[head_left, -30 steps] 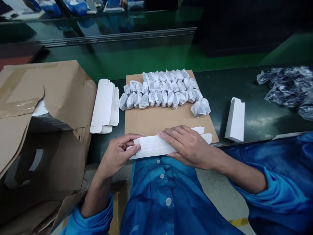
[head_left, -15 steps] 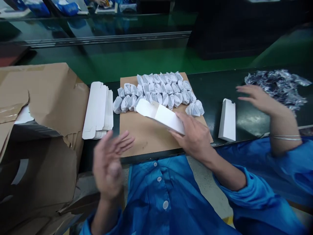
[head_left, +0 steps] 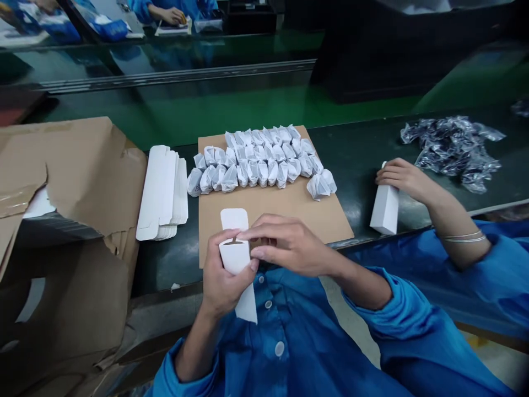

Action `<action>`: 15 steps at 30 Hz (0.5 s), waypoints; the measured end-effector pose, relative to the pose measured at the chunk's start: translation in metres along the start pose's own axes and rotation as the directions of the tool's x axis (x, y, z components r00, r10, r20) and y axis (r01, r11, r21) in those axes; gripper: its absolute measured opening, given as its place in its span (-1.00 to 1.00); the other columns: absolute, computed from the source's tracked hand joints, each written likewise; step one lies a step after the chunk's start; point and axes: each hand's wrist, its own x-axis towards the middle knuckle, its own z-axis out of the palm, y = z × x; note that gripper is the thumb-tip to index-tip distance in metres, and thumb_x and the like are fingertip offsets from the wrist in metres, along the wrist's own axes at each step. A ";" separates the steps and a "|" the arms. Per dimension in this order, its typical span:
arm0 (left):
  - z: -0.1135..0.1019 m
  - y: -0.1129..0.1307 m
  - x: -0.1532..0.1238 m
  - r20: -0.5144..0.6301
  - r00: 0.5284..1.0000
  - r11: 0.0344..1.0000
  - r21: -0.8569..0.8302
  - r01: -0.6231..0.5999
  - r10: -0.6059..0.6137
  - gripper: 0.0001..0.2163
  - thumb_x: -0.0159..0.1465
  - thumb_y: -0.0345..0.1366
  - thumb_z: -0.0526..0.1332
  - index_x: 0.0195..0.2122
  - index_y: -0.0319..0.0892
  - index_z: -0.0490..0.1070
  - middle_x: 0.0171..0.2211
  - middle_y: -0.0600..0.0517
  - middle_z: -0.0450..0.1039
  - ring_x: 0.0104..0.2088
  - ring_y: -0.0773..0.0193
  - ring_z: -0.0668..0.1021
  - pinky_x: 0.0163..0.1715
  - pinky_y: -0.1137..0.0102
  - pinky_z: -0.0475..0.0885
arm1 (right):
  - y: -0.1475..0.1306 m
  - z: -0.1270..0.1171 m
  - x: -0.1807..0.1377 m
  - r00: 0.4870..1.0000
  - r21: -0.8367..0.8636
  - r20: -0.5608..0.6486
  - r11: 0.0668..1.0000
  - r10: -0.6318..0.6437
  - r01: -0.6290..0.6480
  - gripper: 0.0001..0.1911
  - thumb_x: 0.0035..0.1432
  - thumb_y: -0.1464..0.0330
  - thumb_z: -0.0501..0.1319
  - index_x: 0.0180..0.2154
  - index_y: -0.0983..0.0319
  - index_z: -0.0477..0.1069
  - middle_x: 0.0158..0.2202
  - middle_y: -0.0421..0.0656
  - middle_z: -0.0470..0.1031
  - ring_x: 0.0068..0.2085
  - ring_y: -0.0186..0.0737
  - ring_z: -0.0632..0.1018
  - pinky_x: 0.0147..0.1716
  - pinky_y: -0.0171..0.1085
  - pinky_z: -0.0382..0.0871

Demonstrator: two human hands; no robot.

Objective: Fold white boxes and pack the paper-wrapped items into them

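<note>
A dark green worktable [head_left: 355, 138] crosses the frame, with a green panel [head_left: 231, 110] rising behind it and, at the upper left, a dim second bench area where a distant person's hand [head_left: 171, 16] shows beside a blue sleeve. A brown cardboard sheet [head_left: 285, 209] lies flat in the middle of the frame, bearing about 3 close rows of white-wrapped pieces [head_left: 260, 165]; a loosely wrapped bundle [head_left: 321, 184] sits at their right end. Left of the sheet is a stack of flat cartons [head_left: 155, 193], and a big torn cardboard box [head_left: 78, 165] fills the left edge, its mouth open. At the right, a co-worker's hand [head_left: 407, 179] rests over the top of another white carton [head_left: 384, 212], with a heap of clear plastic [head_left: 458, 146] beyond it at the upper right. The open carton [head_left: 235, 258] is in the lower middle of the frame, tilted, 1 long flap standing up past its mouth. The left hand [head_left: 223, 281] wraps it, fingers on the far side and thumb across the near face. The right hand [head_left: 293, 245] has its fingers bent, forefinger tip at the mouth's edge and thumb beside the carton's right wall; whether they pinch the edge, I cannot tell.
</note>
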 end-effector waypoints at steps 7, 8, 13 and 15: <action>-0.007 0.000 0.003 0.184 0.983 0.997 0.075 -0.007 -0.007 -0.67 0.13 -0.25 0.32 -0.09 -0.10 0.30 -0.27 0.08 0.39 -0.47 0.38 0.49 -0.52 0.49 0.40 | 0.010 -0.007 0.027 0.943 0.434 0.039 0.844 0.332 -0.315 -0.64 0.23 0.11 0.27 -0.42 0.28 0.46 -0.51 -0.26 0.41 -0.49 -0.41 0.40 -0.50 -0.38 0.28; -0.007 0.000 0.004 0.190 0.982 0.995 0.101 -0.021 0.002 -0.67 0.14 -0.26 0.31 -0.09 -0.10 0.29 -0.26 0.08 0.38 -0.45 0.38 0.49 -0.51 0.49 0.41 | 0.009 -0.005 0.029 0.941 0.447 0.086 0.831 0.327 -0.330 -0.65 0.17 0.13 0.33 -0.44 0.29 0.45 -0.51 -0.26 0.42 -0.48 -0.41 0.41 -0.47 -0.38 0.28; 0.004 -0.005 0.000 0.091 0.993 0.992 0.096 -0.078 0.069 -0.48 0.13 -0.29 0.35 0.08 -0.11 0.17 -0.13 0.01 0.34 -0.25 0.30 0.56 -0.36 0.45 0.49 | 0.001 0.006 0.028 0.942 0.422 0.083 0.845 0.325 -0.328 -0.73 0.04 0.26 0.44 -0.30 0.30 0.52 -0.33 -0.20 0.52 -0.33 -0.37 0.46 -0.34 -0.35 0.31; 0.011 -0.005 -0.003 -0.012 0.993 0.993 0.031 -0.118 0.118 -0.38 0.10 -0.31 0.38 0.14 -0.09 0.13 -0.06 -0.02 0.31 -0.15 0.26 0.56 -0.26 0.42 0.52 | -0.001 0.008 0.026 0.942 0.410 0.061 0.852 0.329 -0.324 -0.75 0.07 0.26 0.42 -0.29 0.30 0.53 -0.32 -0.18 0.52 -0.32 -0.35 0.46 -0.34 -0.33 0.30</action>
